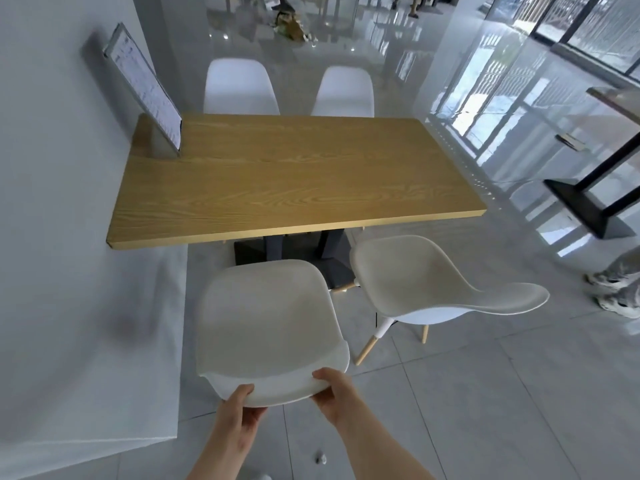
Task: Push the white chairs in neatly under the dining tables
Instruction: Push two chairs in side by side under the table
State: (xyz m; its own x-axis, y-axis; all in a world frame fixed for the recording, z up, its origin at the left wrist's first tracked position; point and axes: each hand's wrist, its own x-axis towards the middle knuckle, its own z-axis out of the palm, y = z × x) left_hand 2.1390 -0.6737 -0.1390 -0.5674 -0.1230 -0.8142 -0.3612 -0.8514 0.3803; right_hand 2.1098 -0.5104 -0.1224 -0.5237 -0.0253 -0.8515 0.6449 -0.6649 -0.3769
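Observation:
A white shell chair [266, 320] stands on the near side of the wooden dining table [294, 174], its seat short of the table edge. My left hand [239, 414] and my right hand [334, 393] both grip the top rim of its backrest. To its right a second white chair [422, 278] sits turned askew, its backrest pointing right, wooden legs showing. Two more white chairs [239, 86] [344, 91] stand at the table's far side, tucked close to it.
A white wall [62, 202] runs along the left, touching the table. A framed menu stand [145, 88] rests on the table's far left corner. Another table's black base [585, 206] is at right, and a person's shoes [616, 289] stand on the glossy tiled floor.

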